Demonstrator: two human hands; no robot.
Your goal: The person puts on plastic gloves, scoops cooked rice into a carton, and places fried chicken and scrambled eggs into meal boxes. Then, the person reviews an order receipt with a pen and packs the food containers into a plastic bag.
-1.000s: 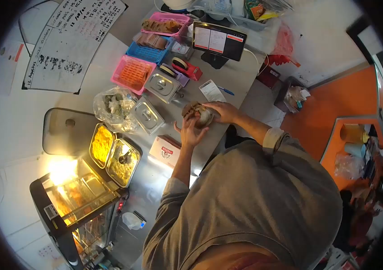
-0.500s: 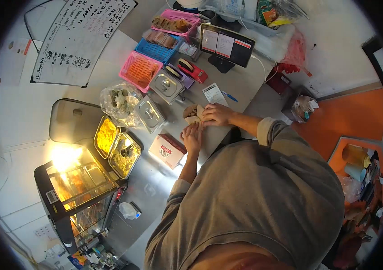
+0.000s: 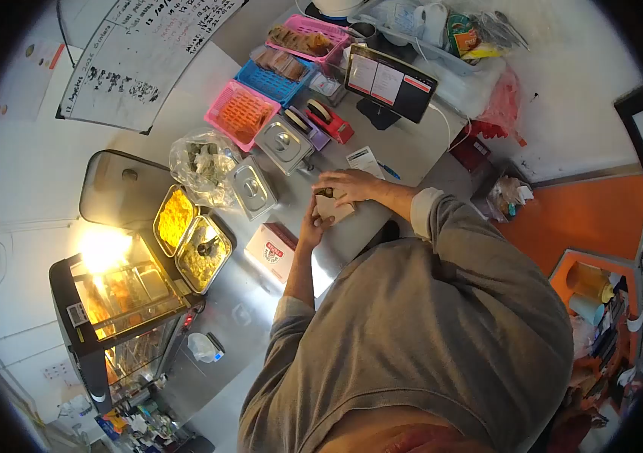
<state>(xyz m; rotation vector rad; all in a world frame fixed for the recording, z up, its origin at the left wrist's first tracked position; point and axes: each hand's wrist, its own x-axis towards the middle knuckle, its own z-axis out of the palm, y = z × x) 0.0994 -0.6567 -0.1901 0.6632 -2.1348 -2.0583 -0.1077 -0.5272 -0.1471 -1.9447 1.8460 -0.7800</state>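
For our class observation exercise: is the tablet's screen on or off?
On: the tablet's screen is lit, showing white and red areas.

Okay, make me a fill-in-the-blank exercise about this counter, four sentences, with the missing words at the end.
1. A blue basket stands between two ____ baskets.
2. The red tape dispenser stands beside a ____ one.
3. The stand under the tablet is coloured ____.
4. At the paper wrap, the hand nearer the blue pen is the person's ____ one.

Missing words: pink; purple; black; right.
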